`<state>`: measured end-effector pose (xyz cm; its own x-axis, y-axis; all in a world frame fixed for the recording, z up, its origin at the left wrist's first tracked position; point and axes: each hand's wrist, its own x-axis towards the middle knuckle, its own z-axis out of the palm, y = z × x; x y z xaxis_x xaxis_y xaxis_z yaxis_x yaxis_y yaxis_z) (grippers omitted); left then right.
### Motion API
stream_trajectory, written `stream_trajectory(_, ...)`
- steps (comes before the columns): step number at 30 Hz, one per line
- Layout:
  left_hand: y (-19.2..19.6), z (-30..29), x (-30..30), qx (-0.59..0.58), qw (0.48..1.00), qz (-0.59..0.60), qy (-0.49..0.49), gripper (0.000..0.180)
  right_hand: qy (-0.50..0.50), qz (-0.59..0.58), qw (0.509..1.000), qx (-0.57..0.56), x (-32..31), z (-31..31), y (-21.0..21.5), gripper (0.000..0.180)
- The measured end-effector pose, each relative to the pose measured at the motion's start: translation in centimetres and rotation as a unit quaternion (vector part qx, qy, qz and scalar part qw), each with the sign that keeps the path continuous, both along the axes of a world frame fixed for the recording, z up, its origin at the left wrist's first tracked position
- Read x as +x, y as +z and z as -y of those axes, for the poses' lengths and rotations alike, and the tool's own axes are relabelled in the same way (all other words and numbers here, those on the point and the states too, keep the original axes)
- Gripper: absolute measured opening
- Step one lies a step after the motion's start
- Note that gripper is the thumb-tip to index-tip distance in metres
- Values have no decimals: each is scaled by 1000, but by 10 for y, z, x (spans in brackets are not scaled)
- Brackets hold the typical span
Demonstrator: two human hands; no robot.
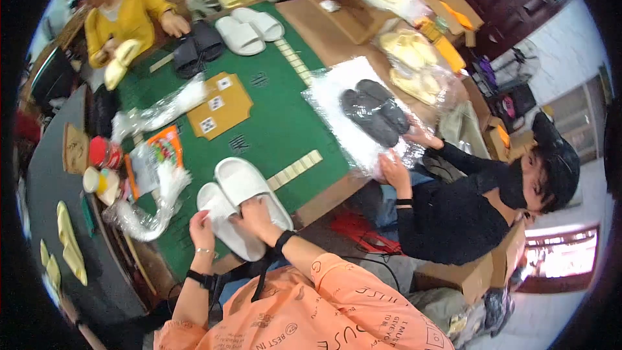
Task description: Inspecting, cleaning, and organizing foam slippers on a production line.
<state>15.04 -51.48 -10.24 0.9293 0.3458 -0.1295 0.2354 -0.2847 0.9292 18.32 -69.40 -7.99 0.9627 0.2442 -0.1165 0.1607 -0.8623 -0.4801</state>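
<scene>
Two white slide slippers lie side by side at the table's near edge, in front of me. My left hand (202, 228) is closed at the outer edge of the left slipper (220, 206), fingertips against it. Over the inner side of that slipper, beside the right slipper (241, 176), my right hand (256, 218) bends its fingers down; their tips are partly hidden. Both slippers rest sole down, toes pointing away from me. A dark band circles each wrist.
On the green mat (278, 123) lie a brown cardboard template (221, 105), crumpled plastic wrap (162, 204), a red-lidded jar (103, 152) and white slippers (249, 31). At right, a co-worker in black (453, 214) handles dark slippers (374, 111) on clear plastic. Another, in yellow (133, 16), holds a pale-yellow slipper (123, 63).
</scene>
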Motion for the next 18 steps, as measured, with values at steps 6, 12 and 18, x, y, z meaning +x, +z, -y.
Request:
stream_trajectory(6, 69, -1, 9, 145, 980, 16, -135, 10, -38, 80, 990, 113, 39, 2, 1, 18)
stream_trajectory(12, 83, -52, 1, 356, 923, 23, -142, 9, -120, 11, 992, 27, 103, 107, 4, 28)
stream_trajectory(18, 80, -121, -30, 514, 850, -35, -107, 11, -117, 65, 984, -118, 124, 187, 6, 28)
